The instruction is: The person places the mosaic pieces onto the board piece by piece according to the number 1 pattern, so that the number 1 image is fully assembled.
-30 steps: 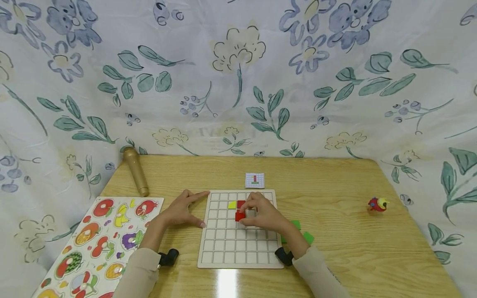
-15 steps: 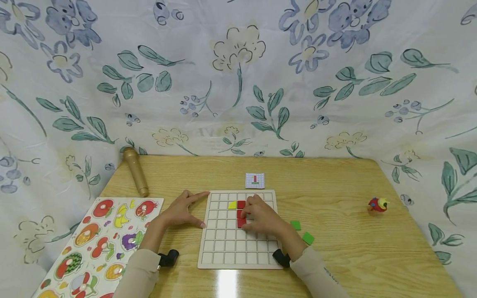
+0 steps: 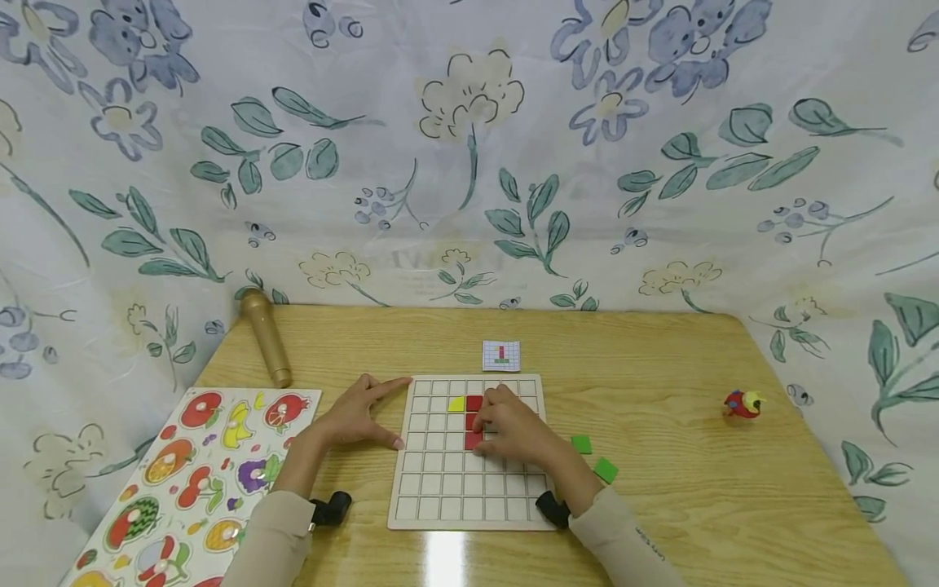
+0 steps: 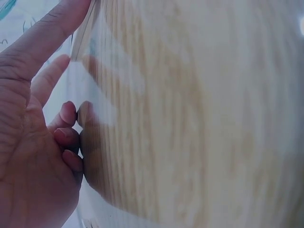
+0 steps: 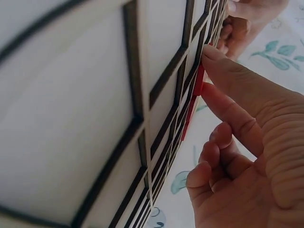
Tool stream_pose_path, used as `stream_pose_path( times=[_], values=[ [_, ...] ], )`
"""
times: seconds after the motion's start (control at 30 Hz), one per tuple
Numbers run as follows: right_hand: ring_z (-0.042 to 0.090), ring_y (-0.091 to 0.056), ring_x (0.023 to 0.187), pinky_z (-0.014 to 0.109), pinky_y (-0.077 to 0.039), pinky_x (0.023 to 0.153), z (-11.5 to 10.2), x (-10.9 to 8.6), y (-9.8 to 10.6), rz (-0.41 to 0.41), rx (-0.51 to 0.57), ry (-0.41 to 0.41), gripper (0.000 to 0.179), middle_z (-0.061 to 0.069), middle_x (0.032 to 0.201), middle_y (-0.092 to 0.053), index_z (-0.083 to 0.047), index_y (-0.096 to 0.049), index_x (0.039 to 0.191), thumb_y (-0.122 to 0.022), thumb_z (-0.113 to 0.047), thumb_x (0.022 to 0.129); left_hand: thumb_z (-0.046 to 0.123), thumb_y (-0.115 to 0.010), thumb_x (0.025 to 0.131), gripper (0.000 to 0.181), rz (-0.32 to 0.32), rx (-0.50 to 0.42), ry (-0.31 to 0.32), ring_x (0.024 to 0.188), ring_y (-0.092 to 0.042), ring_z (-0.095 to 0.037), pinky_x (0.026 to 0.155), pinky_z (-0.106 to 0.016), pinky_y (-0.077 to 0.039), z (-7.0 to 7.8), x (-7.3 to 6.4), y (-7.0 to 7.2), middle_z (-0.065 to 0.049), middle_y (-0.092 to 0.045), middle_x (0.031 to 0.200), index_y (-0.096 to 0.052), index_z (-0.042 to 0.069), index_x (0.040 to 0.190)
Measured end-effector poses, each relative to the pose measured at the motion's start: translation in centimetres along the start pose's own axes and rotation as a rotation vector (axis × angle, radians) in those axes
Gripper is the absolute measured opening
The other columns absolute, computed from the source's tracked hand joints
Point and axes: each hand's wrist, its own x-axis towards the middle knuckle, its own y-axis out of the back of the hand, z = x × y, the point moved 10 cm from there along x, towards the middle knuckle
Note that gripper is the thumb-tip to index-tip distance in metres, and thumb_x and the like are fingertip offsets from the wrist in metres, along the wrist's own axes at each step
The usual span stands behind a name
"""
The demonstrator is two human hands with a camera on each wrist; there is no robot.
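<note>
Floral white fabric (image 3: 455,236) hangs behind a wood-grain table (image 3: 645,359). Taking a pale grid board (image 3: 452,483) as the dial, a white fruit-picture board (image 3: 229,395) lies at 9 o'clock. A gold microphone-shaped stick (image 3: 267,338) rests at 10 o'clock.

At the grid board's 9 o'clock side, the left hand (image 3: 358,414) keeps a wide grip, thumb and index finger spread against the edge. Over the board from 3 o'clock reaches the right hand (image 3: 517,430); its grip is narrow, thumb and index finger pinching the lowest red tile (image 3: 471,441), near the dial's centre.

Well apart at 3 o'clock is a red-and-yellow toy (image 3: 741,404); a printed card (image 3: 501,355) lies at 12. Nearer 3 o'clock lie 2 green tiles (image 3: 581,444). Toward 12 from the pinched tile run 2 more red tiles (image 3: 474,403), with 1 yellow tile (image 3: 456,403) beside the top red.
</note>
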Motion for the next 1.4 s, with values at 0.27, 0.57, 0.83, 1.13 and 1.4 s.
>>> stream_pose_path(
  times=[0.27,0.57,0.83,1.13,1.4],
  values=[
    [0.013,-0.038,0.088,0.026,-0.04,0.077,0.2,-0.4,0.2,-0.003,0.022,-0.017,0.023,0.0,0.089,-0.051,-0.01,-0.075,0.092,-0.087,-0.023,0.077,0.047,-0.092,0.063,0.103,-0.005,-0.002,-0.008,0.085,-0.034,-0.02,0.074,-0.037,-0.032,0.2,0.3,-0.5,-0.008,-0.035,0.097,-0.043,0.025,0.152],
    [0.015,-0.044,0.092,0.029,-0.041,0.081,0.9,-0.7,0.6,0.004,0.205,-0.063,0.028,0.005,0.095,-0.055,-0.012,-0.075,0.095,-0.089,-0.025,0.074,0.044,-0.092,0.063,0.103,-0.006,-0.004,-0.01,0.085,-0.033,-0.021,0.074,-0.037,-0.031,0.6,0.5,-0.4,-0.008,-0.035,0.097,-0.043,0.024,0.152],
    [0.023,-0.046,0.096,0.034,-0.038,0.081,1.2,-1.1,0.8,-0.025,0.371,-0.093,0.037,0.008,0.099,-0.055,-0.014,-0.075,0.103,-0.09,-0.026,0.072,0.045,-0.092,0.063,0.103,-0.007,0.003,-0.003,0.085,-0.034,-0.02,0.075,-0.037,-0.032,0.5,0.6,-0.4,-0.008,-0.035,0.097,-0.043,0.025,0.152],
    [0.03,-0.045,0.095,0.031,-0.037,0.076,1.4,-2.1,1.8,-0.002,0.426,-0.072,0.04,0.014,0.103,-0.056,-0.011,-0.073,0.11,-0.088,-0.024,0.075,0.046,-0.093,0.062,0.104,0.0,0.014,0.017,0.086,-0.035,-0.021,0.075,-0.037,-0.033,0.1,0.5,-0.3,-0.008,-0.036,0.098,-0.043,0.026,0.152],
    [0.029,-0.046,0.097,0.032,-0.039,0.077,3.1,-3.3,2.8,0.034,0.458,-0.121,0.044,0.016,0.104,-0.053,-0.008,-0.071,0.113,-0.087,-0.024,0.076,0.046,-0.092,0.062,0.105,0.008,0.023,0.02,0.086,-0.035,-0.021,0.074,-0.037,-0.032,0.0,0.3,-0.1,-0.008,-0.036,0.098,-0.043,0.025,0.152]
  ],
)
